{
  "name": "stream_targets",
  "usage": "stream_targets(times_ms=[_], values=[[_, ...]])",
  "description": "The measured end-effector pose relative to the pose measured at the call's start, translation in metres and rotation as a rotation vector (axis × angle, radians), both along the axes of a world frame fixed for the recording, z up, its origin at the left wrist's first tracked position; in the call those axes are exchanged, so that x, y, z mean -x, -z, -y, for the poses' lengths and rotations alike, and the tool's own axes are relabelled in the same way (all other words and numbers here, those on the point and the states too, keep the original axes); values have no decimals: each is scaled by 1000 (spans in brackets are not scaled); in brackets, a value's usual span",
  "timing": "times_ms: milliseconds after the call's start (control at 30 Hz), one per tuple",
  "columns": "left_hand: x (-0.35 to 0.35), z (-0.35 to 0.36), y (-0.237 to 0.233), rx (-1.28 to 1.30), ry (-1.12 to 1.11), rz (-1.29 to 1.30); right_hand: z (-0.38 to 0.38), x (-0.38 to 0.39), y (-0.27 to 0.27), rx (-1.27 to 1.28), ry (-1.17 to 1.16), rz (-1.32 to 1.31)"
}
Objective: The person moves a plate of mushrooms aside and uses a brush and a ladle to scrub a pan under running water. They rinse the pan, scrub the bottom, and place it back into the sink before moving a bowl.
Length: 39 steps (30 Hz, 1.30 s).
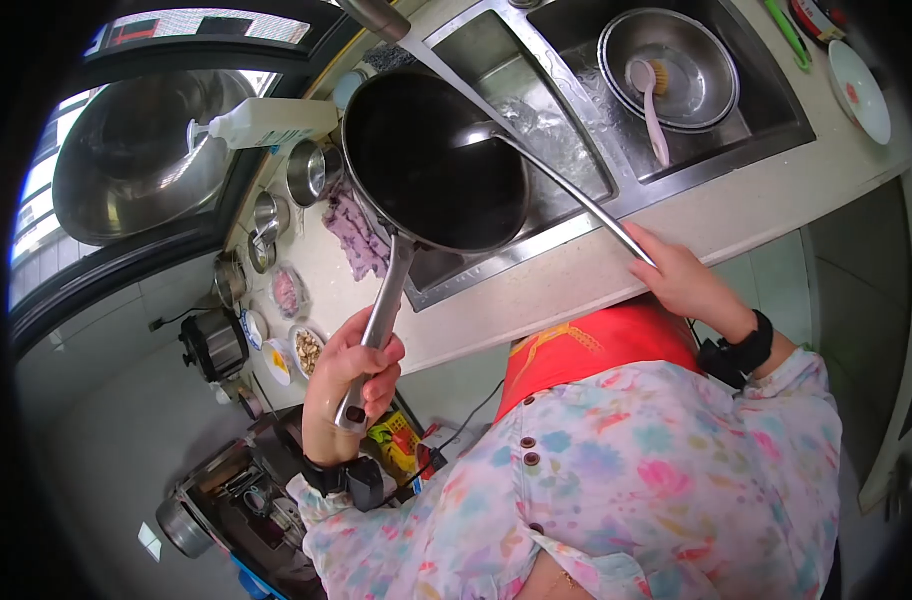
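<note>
My left hand point(358, 368) is wrapped round the metal handle point(388, 300) of a dark wok point(431, 170). The wok is held over the left sink basin, tilted so its black inside shows. In my right hand point(681, 275) is the end of a long-handled metal ladle point(576, 193). Its head lies against the inside of the wok and shows only as a bright curve, so its exact shape is hard to make out. Below and behind the wok, the left basin point(566, 120) holds splashing or rippling water. A metal faucet point(376, 15) is at the top edge.
In the right basin sits a steel bowl point(711, 60) with a pink-handled brush point(653, 125). A purple cloth point(356, 235), a white bottle point(276, 122), steel pots point(306, 172) and plates of food point(306, 350) line the left counter. A white bowl point(861, 90) stands at right.
</note>
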State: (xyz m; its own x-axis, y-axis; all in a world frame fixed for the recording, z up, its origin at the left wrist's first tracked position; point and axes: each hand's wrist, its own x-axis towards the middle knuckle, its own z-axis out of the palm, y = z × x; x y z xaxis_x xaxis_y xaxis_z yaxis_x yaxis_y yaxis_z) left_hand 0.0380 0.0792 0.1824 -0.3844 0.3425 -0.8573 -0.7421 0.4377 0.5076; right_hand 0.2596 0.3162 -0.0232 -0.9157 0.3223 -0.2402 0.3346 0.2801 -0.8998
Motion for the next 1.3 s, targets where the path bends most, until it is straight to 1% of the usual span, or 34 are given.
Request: stream_targets(times_ms=[100,200,233,300,367,400,500,600,700,767,800,867,1000,1067,1200,1267,1300], values=[[8,2,21,-160,-57,105,-2,9,-21,-102,-108,306],[14,5,53,-310,-145,221,-30,-1,-46,-34,-127,347],[18,11,67,-376,-189,307,-35,-9,-48,-108,-121,301],[18,14,82,-459,-283,398,-42,-31,-53,-254,-119,210],[8,18,88,-523,-405,485,-36,-40,-58,-480,-108,208],[5,18,91,-528,-411,504,-34,-41,-61,-599,-100,200],[-4,24,104,-515,-400,549,-26,-36,-66,-797,-98,240],[-15,27,110,-443,-331,460,-24,-29,-68,-919,-92,193],[-21,34,115,-382,-213,342,-24,-28,-77,-970,-56,237],[-23,40,121,-320,-151,256,-24,-31,-84,-958,-27,228],[-21,42,120,-331,-141,267,-23,-33,-87,-952,-11,224],[-15,45,115,-352,-117,284,-22,-42,-91,-845,57,137],[-6,34,87,-379,-189,305,-17,-53,-90,-683,201,-20],[-1,30,74,-390,-259,323,-16,-60,-84,-594,303,52],[16,14,74,-683,-460,702,-31,-66,-66,-420,450,179],[23,-2,63,-776,-567,801,-50,-75,-33,-415,487,161],[29,-9,60,-808,-614,840,-57,-71,-26,-414,505,149]])
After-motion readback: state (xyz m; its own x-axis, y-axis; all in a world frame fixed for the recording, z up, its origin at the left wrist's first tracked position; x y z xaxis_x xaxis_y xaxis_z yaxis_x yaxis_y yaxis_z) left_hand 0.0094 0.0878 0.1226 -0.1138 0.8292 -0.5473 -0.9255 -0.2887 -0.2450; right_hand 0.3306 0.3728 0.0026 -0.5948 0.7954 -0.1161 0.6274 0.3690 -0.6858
